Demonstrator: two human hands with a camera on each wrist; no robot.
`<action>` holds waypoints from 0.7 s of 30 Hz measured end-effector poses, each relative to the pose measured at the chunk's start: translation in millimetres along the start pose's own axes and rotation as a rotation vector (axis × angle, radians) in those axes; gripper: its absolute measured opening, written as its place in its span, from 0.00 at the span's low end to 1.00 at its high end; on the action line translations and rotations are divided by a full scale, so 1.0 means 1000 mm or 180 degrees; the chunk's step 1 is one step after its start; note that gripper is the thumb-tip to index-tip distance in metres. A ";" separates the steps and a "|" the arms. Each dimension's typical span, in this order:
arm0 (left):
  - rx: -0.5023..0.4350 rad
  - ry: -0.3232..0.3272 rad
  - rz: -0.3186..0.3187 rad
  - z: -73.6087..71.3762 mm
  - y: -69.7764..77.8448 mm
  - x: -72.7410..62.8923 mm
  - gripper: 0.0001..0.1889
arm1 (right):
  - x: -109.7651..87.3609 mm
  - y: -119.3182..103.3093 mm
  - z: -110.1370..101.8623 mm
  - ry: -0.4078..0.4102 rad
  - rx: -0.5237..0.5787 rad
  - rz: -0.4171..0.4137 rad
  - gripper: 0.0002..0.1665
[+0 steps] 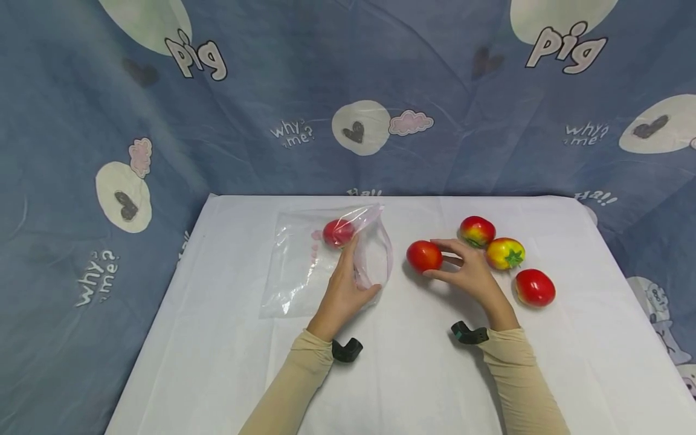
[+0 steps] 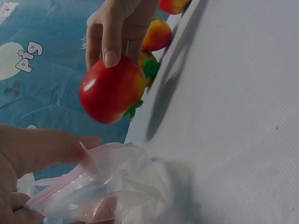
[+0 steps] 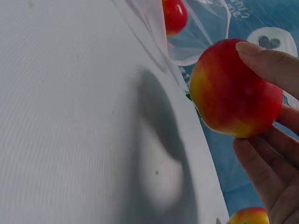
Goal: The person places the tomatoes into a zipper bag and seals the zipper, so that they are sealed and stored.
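Observation:
A clear zip bag (image 1: pixel 293 272) with a pinkish mouth lies on the white table, one red tomato (image 1: pixel 338 233) inside it. My left hand (image 1: pixel 344 289) holds the bag at its mouth, thumb and fingers spread along the rim; the left wrist view shows the mouth (image 2: pixel 70 186) gaping beside the thumb. Just right of the bag, my right hand (image 1: pixel 469 270) grips another red tomato (image 1: pixel 424 257) between thumb and fingers. That tomato (image 3: pixel 236 88) is raised above the table, and its green leaves (image 2: pixel 134 108) point downward in the left wrist view.
To the right of my right hand lie a red-yellow tomato (image 1: pixel 478 231), a yellow one with green leaves (image 1: pixel 505 253) and a red one (image 1: pixel 535 287). A blue printed cloth (image 1: pixel 304 72) hangs behind the white table (image 1: pixel 217 362).

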State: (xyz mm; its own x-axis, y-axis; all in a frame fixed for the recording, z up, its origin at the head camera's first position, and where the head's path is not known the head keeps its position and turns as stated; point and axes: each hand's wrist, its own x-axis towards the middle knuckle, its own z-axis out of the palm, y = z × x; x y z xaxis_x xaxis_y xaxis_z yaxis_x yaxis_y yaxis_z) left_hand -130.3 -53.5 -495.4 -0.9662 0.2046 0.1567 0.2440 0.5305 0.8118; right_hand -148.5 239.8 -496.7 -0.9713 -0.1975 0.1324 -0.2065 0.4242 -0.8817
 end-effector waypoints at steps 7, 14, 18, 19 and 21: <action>-0.0010 -0.0009 -0.0008 -0.001 0.001 0.000 0.61 | 0.007 -0.003 0.009 0.0016 0.0139 -0.0064 0.38; -0.0021 -0.0018 -0.0006 0.000 0.002 -0.001 0.63 | 0.015 -0.007 0.017 0.0030 0.0180 -0.0132 0.39; -0.0008 -0.0025 -0.0015 0.000 0.002 -0.001 0.62 | 0.022 -0.011 0.022 -0.0073 0.0244 -0.0068 0.39; -0.0007 -0.0029 -0.0019 0.000 0.002 -0.001 0.62 | 0.024 -0.011 0.023 -0.0097 0.0267 -0.0048 0.39; 0.0010 -0.0043 -0.0039 0.000 0.003 0.000 0.62 | 0.028 -0.014 0.026 -0.0137 0.0303 -0.0035 0.39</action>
State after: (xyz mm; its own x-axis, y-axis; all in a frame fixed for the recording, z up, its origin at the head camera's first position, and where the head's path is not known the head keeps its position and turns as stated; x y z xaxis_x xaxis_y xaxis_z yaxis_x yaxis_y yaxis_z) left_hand -129.2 -52.4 -493.3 -0.9680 0.2091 0.1391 0.2323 0.5355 0.8120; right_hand -169.5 205.6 -492.8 -0.9626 -0.2406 0.1246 -0.2031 0.3363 -0.9196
